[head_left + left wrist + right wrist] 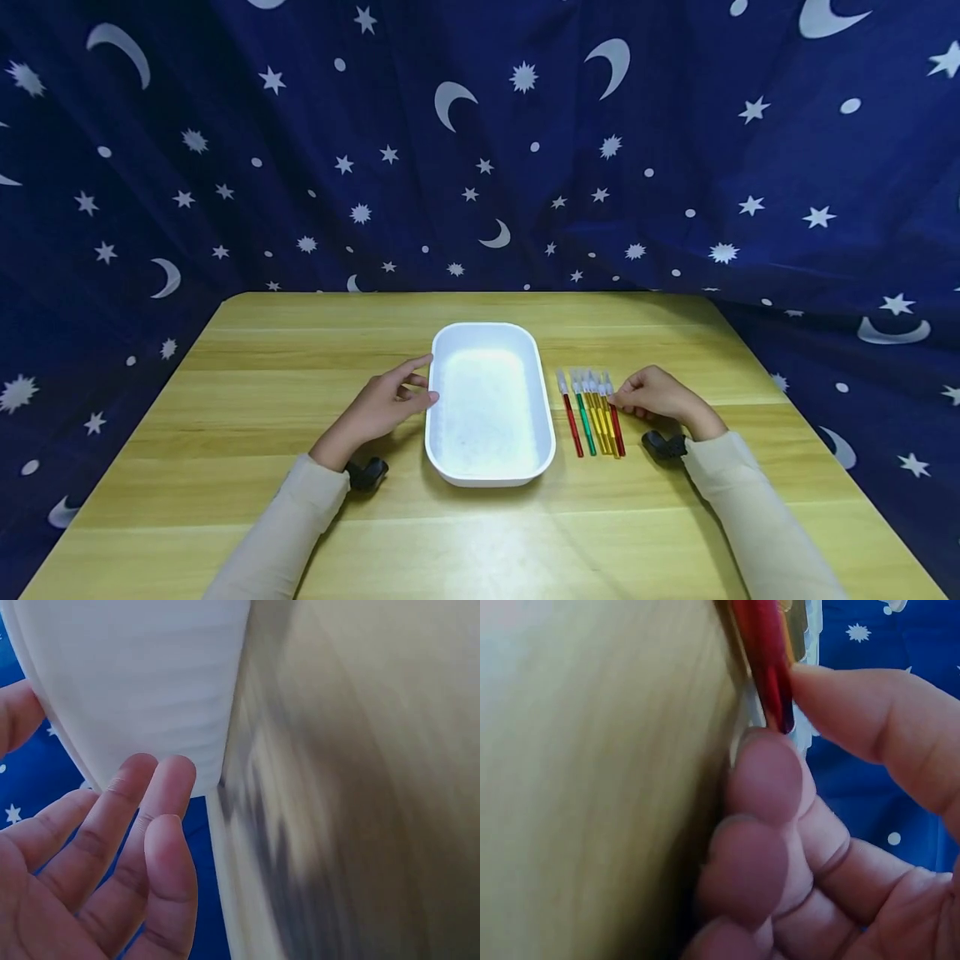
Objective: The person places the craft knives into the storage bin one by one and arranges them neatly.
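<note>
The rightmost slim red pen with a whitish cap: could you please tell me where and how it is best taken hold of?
I would pinch the slim red pen across its narrow barrel near the cap, coming from its right, because it lies flat and shiny gold-coloured pens lie close along its left side.

A moon-and-star cloth (412, 50) is hanging behind and along both sides of a wooden tabletop (300, 342), forming a curtained-off workspace and hiding the room's kind
</note>
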`<state>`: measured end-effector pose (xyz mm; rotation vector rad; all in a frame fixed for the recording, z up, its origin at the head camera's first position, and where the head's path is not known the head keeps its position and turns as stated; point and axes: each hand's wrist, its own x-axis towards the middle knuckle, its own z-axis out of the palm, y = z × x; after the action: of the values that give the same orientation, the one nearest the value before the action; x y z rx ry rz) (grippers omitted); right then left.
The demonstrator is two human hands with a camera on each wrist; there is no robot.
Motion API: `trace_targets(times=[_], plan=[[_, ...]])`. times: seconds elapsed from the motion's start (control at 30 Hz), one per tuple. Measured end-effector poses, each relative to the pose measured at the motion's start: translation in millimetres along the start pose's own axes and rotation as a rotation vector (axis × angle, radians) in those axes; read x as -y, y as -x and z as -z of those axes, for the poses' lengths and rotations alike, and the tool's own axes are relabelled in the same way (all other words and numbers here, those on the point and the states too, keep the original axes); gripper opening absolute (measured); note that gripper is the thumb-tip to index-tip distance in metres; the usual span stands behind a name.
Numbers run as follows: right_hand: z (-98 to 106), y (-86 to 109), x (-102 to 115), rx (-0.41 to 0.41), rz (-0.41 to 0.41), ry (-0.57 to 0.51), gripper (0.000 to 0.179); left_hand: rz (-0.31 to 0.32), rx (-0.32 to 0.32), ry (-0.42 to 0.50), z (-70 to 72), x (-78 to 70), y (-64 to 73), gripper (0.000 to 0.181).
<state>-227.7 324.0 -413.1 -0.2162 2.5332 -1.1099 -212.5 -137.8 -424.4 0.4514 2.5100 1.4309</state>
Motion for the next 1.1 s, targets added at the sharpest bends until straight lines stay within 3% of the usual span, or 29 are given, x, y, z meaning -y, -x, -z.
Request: trace_targets(times=[0.47,0.8,1.1], plan=[[-2,-5.0,7,-0.050,-0.140,-0.031,0.032,-0.010,0.008,0.006,-0.3,0.0,2.1,0.070],[2,-3.6,5,-0.023,-0.145,-0.070,0.030,-0.004,0.009,-0.009,-1.1,-1.1,2.3,0.070],[9,-0.8,-4,0.042,-0.120,-0.211,0.026,0.002,0.017,-0.005,-1.4,-1.7,1.8,0.071]])
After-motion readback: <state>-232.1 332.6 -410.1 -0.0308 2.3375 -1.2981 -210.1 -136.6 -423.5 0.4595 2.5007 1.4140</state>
